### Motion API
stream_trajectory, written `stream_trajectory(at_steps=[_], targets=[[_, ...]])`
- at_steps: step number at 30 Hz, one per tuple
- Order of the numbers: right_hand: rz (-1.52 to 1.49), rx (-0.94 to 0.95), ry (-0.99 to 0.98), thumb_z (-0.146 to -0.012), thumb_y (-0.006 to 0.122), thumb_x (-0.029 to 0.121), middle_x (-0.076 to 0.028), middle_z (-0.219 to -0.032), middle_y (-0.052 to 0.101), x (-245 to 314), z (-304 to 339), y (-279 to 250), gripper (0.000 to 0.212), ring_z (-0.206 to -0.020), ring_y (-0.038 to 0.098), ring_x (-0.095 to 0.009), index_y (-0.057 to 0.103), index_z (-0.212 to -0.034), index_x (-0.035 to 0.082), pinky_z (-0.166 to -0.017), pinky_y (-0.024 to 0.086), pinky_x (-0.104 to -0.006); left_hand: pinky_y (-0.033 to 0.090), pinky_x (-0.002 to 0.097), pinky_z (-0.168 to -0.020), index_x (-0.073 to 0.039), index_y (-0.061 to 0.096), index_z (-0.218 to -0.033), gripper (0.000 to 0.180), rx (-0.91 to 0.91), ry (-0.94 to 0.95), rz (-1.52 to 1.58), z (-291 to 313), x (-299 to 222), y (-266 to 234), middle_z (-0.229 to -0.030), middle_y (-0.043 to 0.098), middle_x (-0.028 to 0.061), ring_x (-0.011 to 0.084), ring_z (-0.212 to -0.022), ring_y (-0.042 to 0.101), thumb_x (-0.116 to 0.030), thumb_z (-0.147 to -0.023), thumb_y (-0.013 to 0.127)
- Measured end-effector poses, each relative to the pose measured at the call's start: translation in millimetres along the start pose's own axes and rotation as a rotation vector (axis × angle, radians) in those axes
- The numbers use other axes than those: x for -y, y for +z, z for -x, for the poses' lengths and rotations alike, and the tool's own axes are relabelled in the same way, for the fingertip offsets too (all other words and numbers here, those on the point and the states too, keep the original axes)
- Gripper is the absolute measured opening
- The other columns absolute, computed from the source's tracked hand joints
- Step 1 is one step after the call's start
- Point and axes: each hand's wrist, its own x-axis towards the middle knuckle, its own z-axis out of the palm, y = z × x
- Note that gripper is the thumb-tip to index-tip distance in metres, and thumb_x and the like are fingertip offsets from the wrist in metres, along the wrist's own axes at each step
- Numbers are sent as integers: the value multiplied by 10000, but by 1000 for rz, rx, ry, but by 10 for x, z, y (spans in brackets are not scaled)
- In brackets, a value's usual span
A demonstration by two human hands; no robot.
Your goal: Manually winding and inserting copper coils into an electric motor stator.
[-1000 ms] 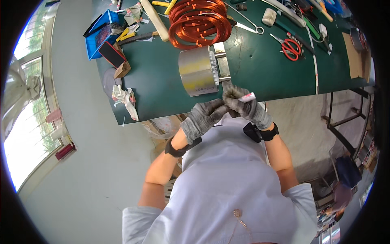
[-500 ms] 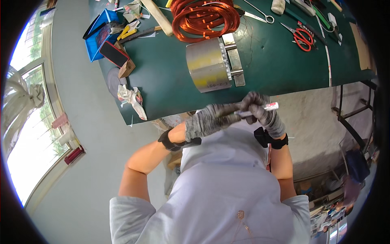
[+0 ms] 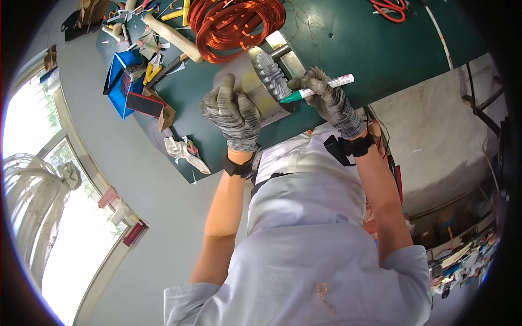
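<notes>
A grey metal cylinder (image 3: 251,75) with yellowish patches lies on the green table, its toothed end face (image 3: 270,75) turned right. My left hand (image 3: 232,115), in a grey knit glove, is over the cylinder's near side. Its fingers are curled; whether they hold anything is hidden. In my gloved right hand (image 3: 325,99) is a white marker pen (image 3: 341,81), pinched between thumb and fingers. Its green end points left, close to the toothed face; I cannot tell whether it touches. A metal block with round pins (image 3: 286,53) is just beyond, by the cylinder's right end.
Coils of copper wire (image 3: 236,27) lie behind the cylinder. A wooden handle (image 3: 173,38), a blue tray (image 3: 117,81), a phone (image 3: 145,103) leaning on a wood block and a crumpled cloth (image 3: 185,152) are at left. Red-handled scissors (image 3: 389,10) lie far right.
My hands have come apart and moved up to the cylinder, left over its side, right near its toothed end. The marker's green end now shows. The view has shifted and turned.
</notes>
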Motion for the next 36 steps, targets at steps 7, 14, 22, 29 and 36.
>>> stream_trajectory(at_steps=[7,14,22,29,36], targets=[[42,66,-39,-824,532,286,-50,-949,578,-101,-16,-131,207,-685,420,-14,481,-867,89,-591,350,-165,303,372,-748,-43,537,-1003,313,-18,-6,34,-4,-44,-21,-805,489,85,241,-779,420,-70,-700,461],[197,208,46,-861,471,295,3,-846,544,79,-113,-123,241,-725,477,-59,530,-871,62,-655,395,-205,312,382,-777,2,521,-1012,281,57,1,-28,-28,-68,-65,-836,466,130,268,-811,421,-130,-784,422],[214,-77,-221,-837,549,265,8,-766,552,134,-949,-335,191,-695,512,-56,519,-853,78,-665,424,-202,342,363,-717,-33,546,-943,265,119,-53,-134,2,-70,-133,-834,469,114,251,-797,444,-229,-825,412],[48,76,-27,-842,544,222,-3,-763,557,-10,-1202,-360,147,-693,537,-70,501,-862,82,-635,469,-219,327,371,-763,-16,537,-950,327,127,-89,-127,64,-49,-126,-858,477,121,256,-830,430,-285,-859,375],[142,77,-29,-845,532,195,-2,-754,547,40,-1169,-352,133,-672,524,-69,498,-843,67,-646,466,-222,311,385,-792,-18,534,-959,324,146,-98,-125,107,-38,-146,-893,484,123,256,-858,421,-278,-859,368]])
